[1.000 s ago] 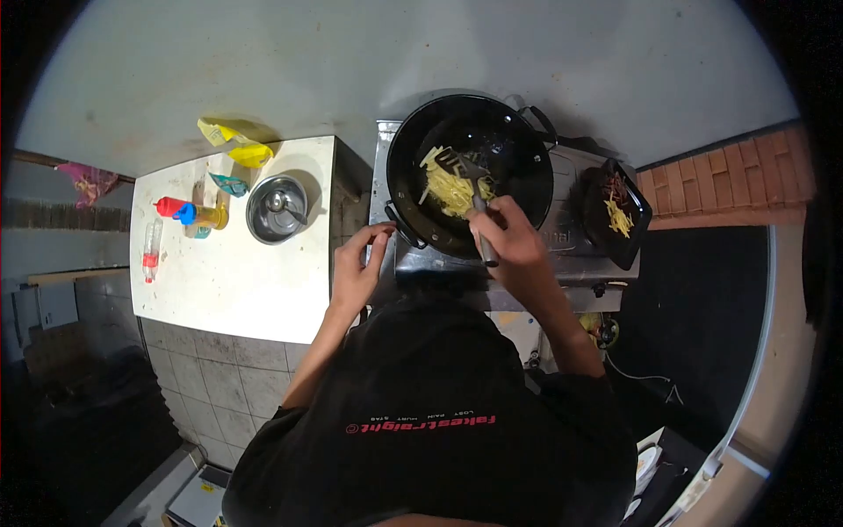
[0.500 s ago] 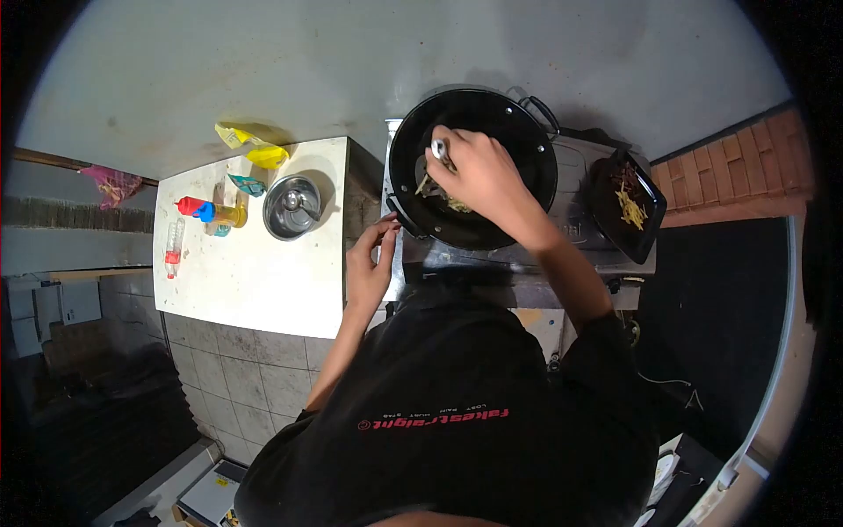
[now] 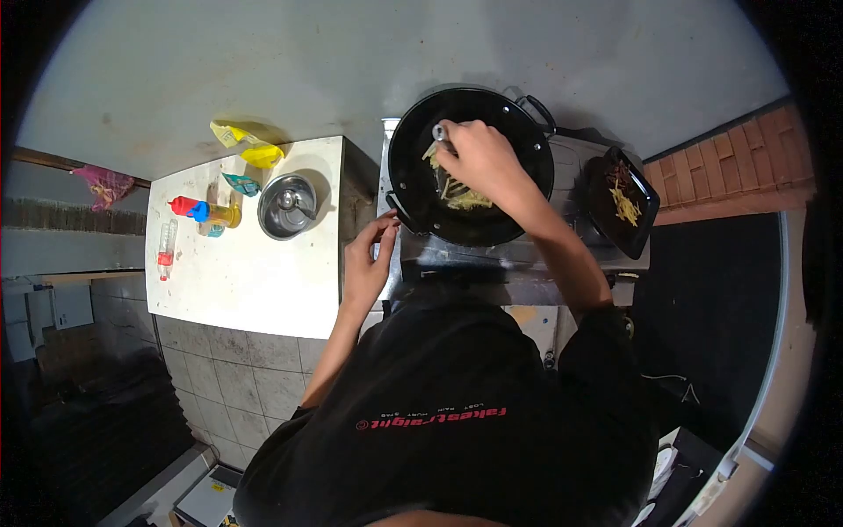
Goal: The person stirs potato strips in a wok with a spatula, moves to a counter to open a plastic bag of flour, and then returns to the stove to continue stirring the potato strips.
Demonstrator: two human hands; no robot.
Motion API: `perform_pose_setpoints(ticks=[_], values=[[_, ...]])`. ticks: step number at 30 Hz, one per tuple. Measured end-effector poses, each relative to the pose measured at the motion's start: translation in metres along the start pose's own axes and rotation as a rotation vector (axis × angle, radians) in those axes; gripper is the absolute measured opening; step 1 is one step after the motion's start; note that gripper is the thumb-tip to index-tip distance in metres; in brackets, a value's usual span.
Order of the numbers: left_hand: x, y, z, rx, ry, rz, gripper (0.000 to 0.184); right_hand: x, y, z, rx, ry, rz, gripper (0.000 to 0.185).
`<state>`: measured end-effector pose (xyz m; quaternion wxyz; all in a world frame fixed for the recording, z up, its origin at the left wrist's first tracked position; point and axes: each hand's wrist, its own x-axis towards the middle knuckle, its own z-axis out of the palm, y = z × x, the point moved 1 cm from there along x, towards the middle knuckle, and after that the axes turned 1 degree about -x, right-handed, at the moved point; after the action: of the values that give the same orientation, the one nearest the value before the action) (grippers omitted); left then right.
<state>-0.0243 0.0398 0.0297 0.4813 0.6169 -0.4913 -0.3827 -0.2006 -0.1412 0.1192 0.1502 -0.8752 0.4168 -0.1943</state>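
Note:
A black wok sits on the stove, with pale yellow shredded food in its lower middle. Over it, my right hand is closed round a cooking spatula; the silver handle end shows above my fist, while the blade is mostly hidden against the food. At the wok's lower left side, my left hand has its fingers curled at the dark side handle, gripping it by the fingertips.
A dark tray with yellow shreds and reddish-brown bits stands right of the wok on the stove. On the white table at left are a steel bowl, red- and blue-capped bottles, a clear bottle and a yellow packet.
My right hand has shifted slightly within the wok, and more of the shredded food shows below it. My left hand stays at the handle. The whole view has drifted a little.

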Motion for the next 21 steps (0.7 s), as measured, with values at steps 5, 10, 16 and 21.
perform_pose_setpoints(ticks=[5,10,16,21], values=[[-0.001,0.004,0.000,-0.009,-0.004,-0.006,0.024,-0.014,0.019,-0.036,0.025,-0.037,-0.006,0.019],[-0.001,0.004,0.003,-0.008,0.012,-0.002,0.025,-0.026,0.040,-0.059,0.180,-0.066,-0.136,0.011],[-0.003,0.004,0.005,0.007,0.056,0.038,0.023,-0.014,0.060,-0.056,0.235,-0.106,-0.234,0.025],[-0.004,0.008,0.006,0.030,0.035,-0.006,0.027,0.003,0.063,-0.038,0.243,-0.159,-0.299,0.027]])
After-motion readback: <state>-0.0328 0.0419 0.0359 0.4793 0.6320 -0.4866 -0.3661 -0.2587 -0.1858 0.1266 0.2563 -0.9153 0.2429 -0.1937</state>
